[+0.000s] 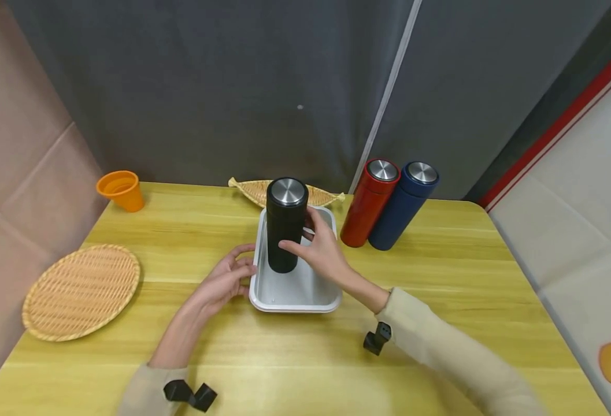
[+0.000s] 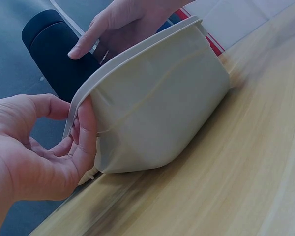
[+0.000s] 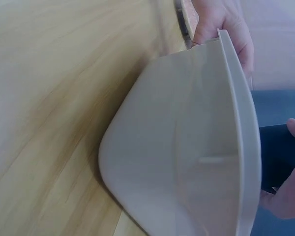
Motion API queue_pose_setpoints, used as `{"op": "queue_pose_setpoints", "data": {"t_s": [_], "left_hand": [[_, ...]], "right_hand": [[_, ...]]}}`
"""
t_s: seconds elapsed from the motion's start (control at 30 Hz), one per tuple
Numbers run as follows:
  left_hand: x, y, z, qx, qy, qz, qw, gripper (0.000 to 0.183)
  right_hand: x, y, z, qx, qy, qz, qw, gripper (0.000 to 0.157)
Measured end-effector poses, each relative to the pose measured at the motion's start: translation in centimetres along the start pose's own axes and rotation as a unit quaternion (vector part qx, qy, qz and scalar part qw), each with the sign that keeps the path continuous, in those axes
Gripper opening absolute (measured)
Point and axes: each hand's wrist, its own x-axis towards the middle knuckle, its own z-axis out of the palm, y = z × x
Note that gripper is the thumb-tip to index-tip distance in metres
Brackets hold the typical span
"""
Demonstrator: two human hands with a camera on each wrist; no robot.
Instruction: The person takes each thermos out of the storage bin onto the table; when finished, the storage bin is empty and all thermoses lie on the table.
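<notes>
Hands (image 1: 225, 281) (image 1: 327, 254) apart, black bottle (image 1: 283, 237) between, right gripping it, left pinching bin (image 1: 313, 293)

The black flask (image 1: 284, 222) is looking matt, its metal lid (image 1: 289, 191) is gleaming, and the wooden surface (image 1: 289, 364) is shining.

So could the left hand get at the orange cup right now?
Probably yes: only bare tabletop shows between the left hand and the orange cup, though that hand must likely release the rectangular tray first.
</notes>
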Motion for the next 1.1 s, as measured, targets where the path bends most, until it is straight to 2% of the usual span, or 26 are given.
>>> {"op": "queue_pose_setpoints", "data": {"t_s": [0.37,0.73,0.97,1.1], "left_hand": [[-0.2,0.3,0.0,-0.007,-0.005,0.002,1.0,0.059],[-0.2,0.3,-0.1,-0.008,0.0,-0.001,1.0,0.059],[-0.2,0.2,-0.2,-0.015,-0.002,0.001,0.9999,0.06],[-0.2,0.1,-0.2,-0.018,-0.008,0.004,0.9998,0.061]], "right_hand": [[0.3,0.0,0.5,-0.008,0.022,-0.002,1.0,0.071],[0.6,-0.2,0.3,0.007,0.01,0.011,1.0,0.072],[-0.7,-3.7,0.2,0.004,0.01,0.014,1.0,0.068],[-0.5,-1.8,0.4,0.009,0.024,-0.001,1.0,0.069]]}}
